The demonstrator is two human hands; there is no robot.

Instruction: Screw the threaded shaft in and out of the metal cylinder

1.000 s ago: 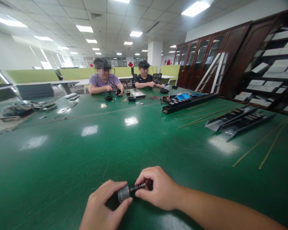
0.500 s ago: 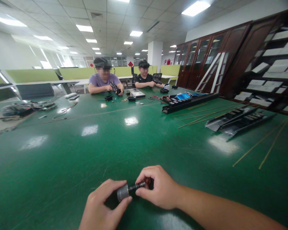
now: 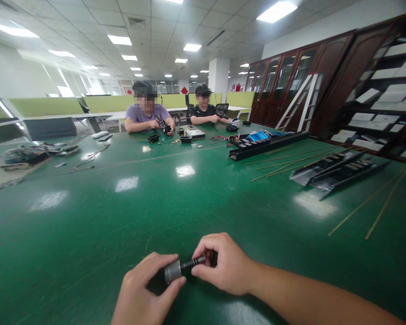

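Low over the green table (image 3: 149, 212) is a small motor-like part with a grey metal cylinder (image 3: 173, 272) and a thin dark shaft (image 3: 188, 265). Thumb and fingers of my left hand (image 3: 149, 284) grip the cylinder from either side. My right hand (image 3: 223, 264) pinches the shaft's ringed silver tip (image 3: 200, 260) between thumb and curled forefinger. The shaft points to the right and slightly up. Its very end is partly hidden by my right fingers.
Black metal channels (image 3: 331, 174) and a longer channel with blue parts (image 3: 257, 140) lie at the right, among thin brass-coloured rods (image 3: 355, 210). Bagged parts (image 3: 37, 151) sit far left. Two people (image 3: 147, 115) work across the table, near small black boxes (image 3: 186, 140).
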